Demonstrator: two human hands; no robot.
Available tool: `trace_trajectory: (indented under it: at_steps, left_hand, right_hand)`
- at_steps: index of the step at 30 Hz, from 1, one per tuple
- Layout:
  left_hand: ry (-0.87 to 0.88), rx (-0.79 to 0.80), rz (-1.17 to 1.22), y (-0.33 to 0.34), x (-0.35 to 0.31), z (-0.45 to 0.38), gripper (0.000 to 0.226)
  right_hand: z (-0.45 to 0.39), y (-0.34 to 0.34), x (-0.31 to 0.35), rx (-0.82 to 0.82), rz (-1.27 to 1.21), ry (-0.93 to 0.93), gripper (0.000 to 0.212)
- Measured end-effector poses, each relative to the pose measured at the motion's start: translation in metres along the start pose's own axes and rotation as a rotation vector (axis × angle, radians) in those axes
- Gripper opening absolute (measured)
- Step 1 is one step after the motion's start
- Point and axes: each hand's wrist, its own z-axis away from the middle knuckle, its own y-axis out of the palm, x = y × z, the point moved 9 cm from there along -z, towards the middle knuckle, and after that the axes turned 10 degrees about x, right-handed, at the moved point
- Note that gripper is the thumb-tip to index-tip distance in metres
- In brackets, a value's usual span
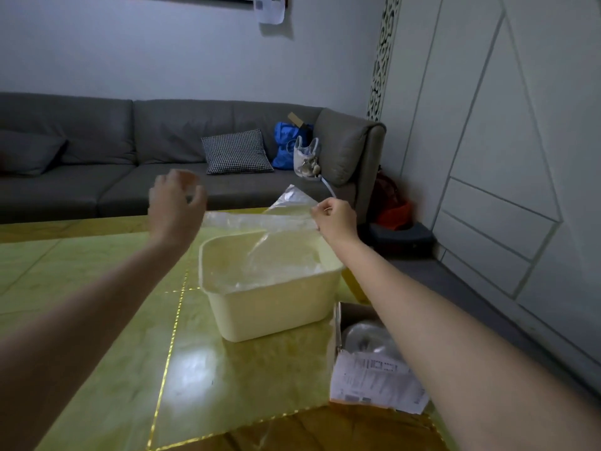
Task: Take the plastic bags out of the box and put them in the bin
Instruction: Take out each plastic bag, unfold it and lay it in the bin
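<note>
While half-draped, bag (260, 236) in bin (273, 307)

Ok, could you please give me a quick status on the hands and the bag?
Right hand pinching clear plastic bag above bin. Left hand open, off the bag. More plastic left in box. Nothing blocking.

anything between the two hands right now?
Yes, in the head view a clear plastic bag stretches between them above the bin. The right hand pinches it; the left hand is open.

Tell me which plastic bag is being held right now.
The clear bag stretched above the cream bin, pinched by the right hand. The other bag lies untouched in the cardboard box.
</note>
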Motion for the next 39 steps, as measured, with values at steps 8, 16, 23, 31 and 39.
trace_trajectory:
  at_steps: [8, 16, 23, 31, 39]
  left_hand:
    - [0.266, 1.067, -0.66, 0.159, 0.013, 0.057, 0.05]
    - [-0.037, 1.317, -0.661, 0.18, 0.034, 0.064, 0.052]
    - [-0.122, 1.361, -0.764, 0.18, 0.038, 0.061, 0.05]
    - [-0.124, 1.386, -0.877, 0.173, 0.029, 0.067, 0.049]
    - [-0.372, 1.33, -0.466, 0.174, 0.041, 0.059, 0.057]
  right_hand:
    - [-0.009, 0.033, -0.02, 0.309, 0.631, -0.006, 0.021]
    - [0.011, 0.061, 0.036, 0.287, 0.984, -0.434, 0.031]
    - [0.03, 0.075, 0.062, 0.326, 0.911, -0.701, 0.034]
    - [0.018, 0.103, -0.021, 0.943, 0.933, -0.023, 0.043]
    - [0.006, 0.095, -0.041, 0.937, 1.118, 0.144, 0.05]
